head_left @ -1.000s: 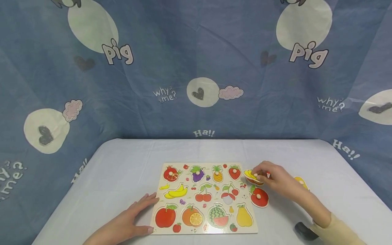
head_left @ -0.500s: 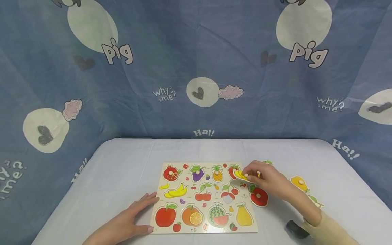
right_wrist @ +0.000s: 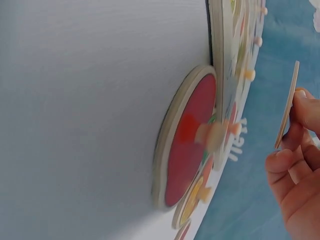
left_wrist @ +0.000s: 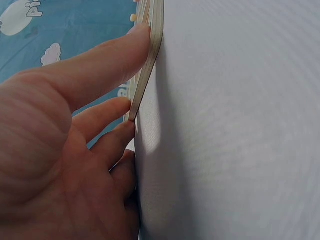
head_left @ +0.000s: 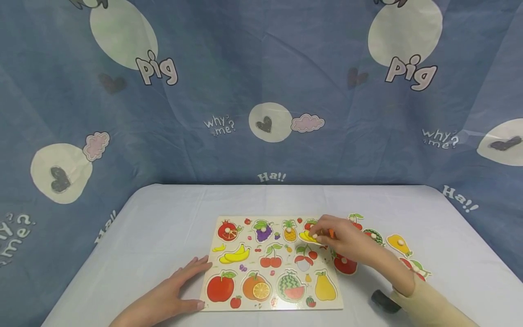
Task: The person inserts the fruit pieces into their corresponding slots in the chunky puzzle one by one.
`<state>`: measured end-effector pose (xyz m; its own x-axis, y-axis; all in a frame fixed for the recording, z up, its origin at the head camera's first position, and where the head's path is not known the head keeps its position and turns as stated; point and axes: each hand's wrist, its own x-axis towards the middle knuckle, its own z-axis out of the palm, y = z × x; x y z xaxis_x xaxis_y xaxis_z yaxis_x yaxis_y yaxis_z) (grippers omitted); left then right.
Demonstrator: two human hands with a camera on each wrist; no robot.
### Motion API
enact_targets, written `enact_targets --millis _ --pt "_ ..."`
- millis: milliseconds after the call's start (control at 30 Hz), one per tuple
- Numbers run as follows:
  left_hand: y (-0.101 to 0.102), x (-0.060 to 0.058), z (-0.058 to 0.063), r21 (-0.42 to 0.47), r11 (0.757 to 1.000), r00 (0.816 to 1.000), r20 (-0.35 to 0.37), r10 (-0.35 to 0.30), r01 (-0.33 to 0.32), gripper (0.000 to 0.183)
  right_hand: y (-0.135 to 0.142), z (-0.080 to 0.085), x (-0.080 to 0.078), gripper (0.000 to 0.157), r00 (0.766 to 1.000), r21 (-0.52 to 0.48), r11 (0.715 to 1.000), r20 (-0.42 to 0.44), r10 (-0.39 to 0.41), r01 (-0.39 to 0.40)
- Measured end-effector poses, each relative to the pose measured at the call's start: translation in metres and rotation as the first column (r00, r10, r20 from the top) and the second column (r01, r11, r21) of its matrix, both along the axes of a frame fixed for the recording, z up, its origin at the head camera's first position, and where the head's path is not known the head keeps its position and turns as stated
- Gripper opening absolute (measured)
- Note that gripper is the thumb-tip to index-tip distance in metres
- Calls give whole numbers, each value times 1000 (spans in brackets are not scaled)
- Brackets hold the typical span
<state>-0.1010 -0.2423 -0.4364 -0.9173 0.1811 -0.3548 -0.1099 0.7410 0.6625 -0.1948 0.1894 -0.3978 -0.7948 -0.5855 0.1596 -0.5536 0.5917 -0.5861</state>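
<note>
My right hand (head_left: 347, 238) pinches a banana puzzle piece (head_left: 306, 236) by its knob, held over the top right of the fruit puzzle board (head_left: 294, 307). In the right wrist view the banana piece (right_wrist: 287, 107) is edge-on between thumb and fingers, raised off the board. The piece overlaps the strawberry (head_left: 310, 223) in the head view. My left hand (head_left: 171, 290) touches the board's left side with extended fingers, its thumb at the near left corner. In the left wrist view fingertips meet the board's edge (left_wrist: 147, 70). Pomegranate, grape and pineapple pieces with knobs sit in the top row.
Right of the board lie a red apple piece (head_left: 344, 263), a cherry piece (head_left: 356, 221), a watermelon piece (head_left: 372, 235), a pear piece (head_left: 398, 244) and a red piece with a leaf (head_left: 420, 270). A black object (head_left: 385, 301) is beside the right sleeve.
My right hand has carried the banana piece leftward from the loose pieces to over the board, uncovering the cherry and watermelon pieces. The left hand has stayed in place.
</note>
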Motion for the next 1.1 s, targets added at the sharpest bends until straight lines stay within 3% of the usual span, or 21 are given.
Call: enact_targets --millis 600,833,1100 --pt "0 1 1 -11 1000 1000 -22 -8 8 91 -25 3 -5 21 992 44 993 57 109 -111" --pt "1 1 1 0 1000 1000 -16 -2 2 91 -35 5 -6 20 989 102 984 35 146 -149" --pt "1 1 1 3 1000 1000 -5 7 -7 92 -50 7 -7 18 976 83 973 13 216 -216"
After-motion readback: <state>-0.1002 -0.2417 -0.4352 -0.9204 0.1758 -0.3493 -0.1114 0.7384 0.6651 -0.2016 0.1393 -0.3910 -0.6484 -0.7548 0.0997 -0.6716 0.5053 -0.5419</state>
